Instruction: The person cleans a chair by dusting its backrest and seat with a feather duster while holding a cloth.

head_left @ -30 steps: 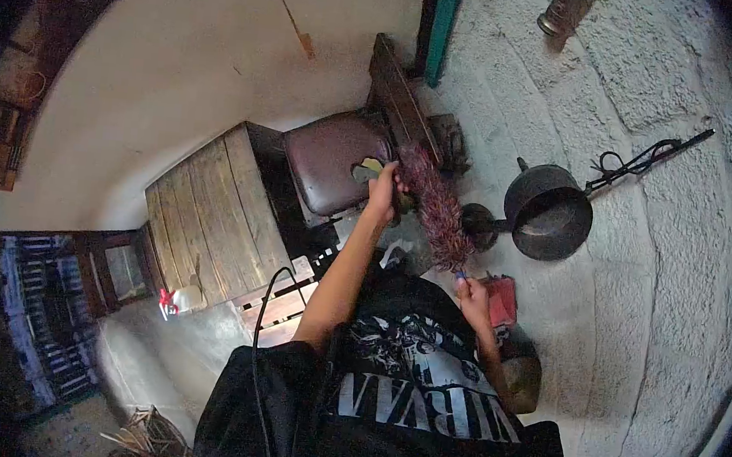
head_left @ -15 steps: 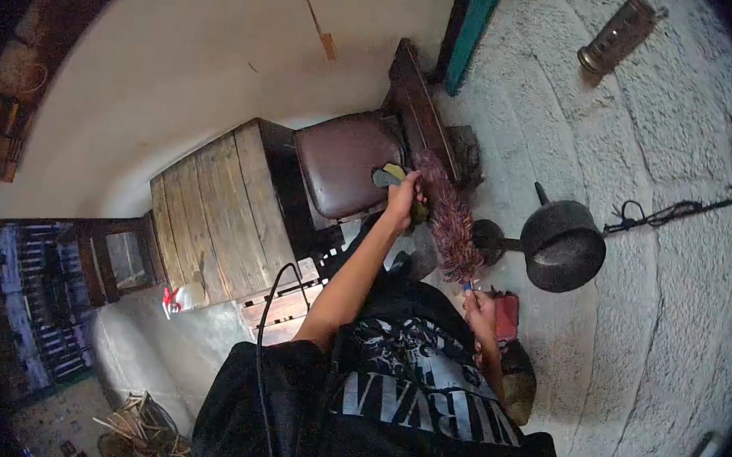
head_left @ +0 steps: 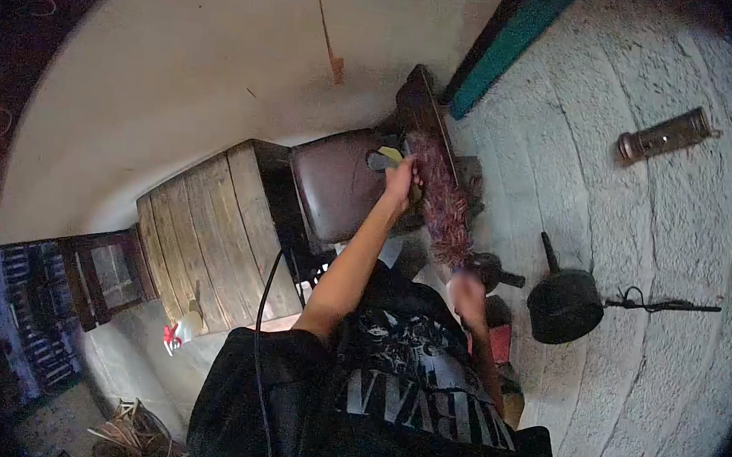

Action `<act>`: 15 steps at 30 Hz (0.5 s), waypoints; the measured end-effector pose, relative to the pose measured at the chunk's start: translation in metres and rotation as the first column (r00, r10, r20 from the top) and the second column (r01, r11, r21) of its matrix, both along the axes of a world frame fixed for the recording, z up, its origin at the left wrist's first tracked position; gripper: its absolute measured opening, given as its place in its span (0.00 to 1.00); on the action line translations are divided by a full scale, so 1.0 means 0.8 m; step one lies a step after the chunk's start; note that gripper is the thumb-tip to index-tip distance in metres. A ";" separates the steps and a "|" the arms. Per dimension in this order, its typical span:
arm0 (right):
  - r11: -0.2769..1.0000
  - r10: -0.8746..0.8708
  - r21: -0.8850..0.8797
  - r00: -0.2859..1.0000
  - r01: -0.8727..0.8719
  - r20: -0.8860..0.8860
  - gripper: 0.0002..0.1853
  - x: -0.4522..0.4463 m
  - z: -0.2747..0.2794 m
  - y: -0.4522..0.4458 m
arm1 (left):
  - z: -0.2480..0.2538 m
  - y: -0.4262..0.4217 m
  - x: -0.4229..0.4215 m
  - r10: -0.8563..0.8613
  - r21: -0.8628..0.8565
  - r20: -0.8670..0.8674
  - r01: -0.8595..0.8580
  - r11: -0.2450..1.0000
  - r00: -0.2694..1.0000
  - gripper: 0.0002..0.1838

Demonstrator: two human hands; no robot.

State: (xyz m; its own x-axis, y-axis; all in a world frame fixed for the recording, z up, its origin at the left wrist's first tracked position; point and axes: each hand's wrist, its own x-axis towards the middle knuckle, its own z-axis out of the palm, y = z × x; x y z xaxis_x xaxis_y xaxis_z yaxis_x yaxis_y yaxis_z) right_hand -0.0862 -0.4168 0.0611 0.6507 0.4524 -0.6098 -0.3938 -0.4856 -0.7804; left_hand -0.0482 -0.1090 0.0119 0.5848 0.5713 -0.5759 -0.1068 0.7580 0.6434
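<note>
1. My right hand (head_left: 467, 291) is closed around the handle end of the duster (head_left: 444, 209); the hand is blurred, so I can't make out each finger.
2. The duster's fluffy, reddish-purple head slants up and leftward from my right hand, reaching just beside my left hand (head_left: 399, 183).
3. My left hand is closed on a yellow and grey item (head_left: 385, 157), gripped at its fingers. I can't tell exactly what it is, nor whether this hand touches the duster.
4. Under and to the left of my left hand is the brown, padded seat (head_left: 335, 182).
5. Beyond my left hand stands the dark wooden board (head_left: 428, 112), with the duster's far end against or very near it; I can't tell which.
6. Further left of my left hand is the plank tabletop (head_left: 209, 232), with a red-topped bottle (head_left: 187, 328) at its near edge.
7. Just beside my right hand, partly behind it, is a small dark pan (head_left: 486, 271). Well to the right of that hand a bigger pot (head_left: 565, 307) hangs against the rough, pale wall (head_left: 629, 408).
8. Below my right hand, beside my forearm, is something red (head_left: 500, 343), partly hidden.
</note>
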 end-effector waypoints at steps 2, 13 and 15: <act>0.999 -0.045 0.018 0.999 0.045 -0.020 0.15 0.010 0.001 0.031 | 0.004 0.019 0.006 0.035 -0.012 0.034 -0.035 0.999 0.999 0.14; 0.996 0.086 -0.059 0.929 -0.069 0.359 0.20 0.070 -0.055 0.144 | 0.014 0.117 0.041 0.102 0.013 0.002 -0.102 0.995 0.995 0.13; 0.997 0.081 -0.028 0.888 -0.076 0.452 0.19 0.077 -0.072 0.159 | 0.021 0.121 0.041 0.105 -0.007 0.012 -0.104 0.995 0.994 0.13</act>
State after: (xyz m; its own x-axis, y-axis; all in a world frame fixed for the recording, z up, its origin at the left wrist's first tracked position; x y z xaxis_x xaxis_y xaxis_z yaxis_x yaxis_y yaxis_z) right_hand -0.0245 -0.2896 0.0038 0.8197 0.5091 -0.2627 0.0404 -0.5087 -0.8600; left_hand -0.0155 -0.0122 0.0286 0.5292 0.6261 -0.5727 -0.1937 0.7463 0.6369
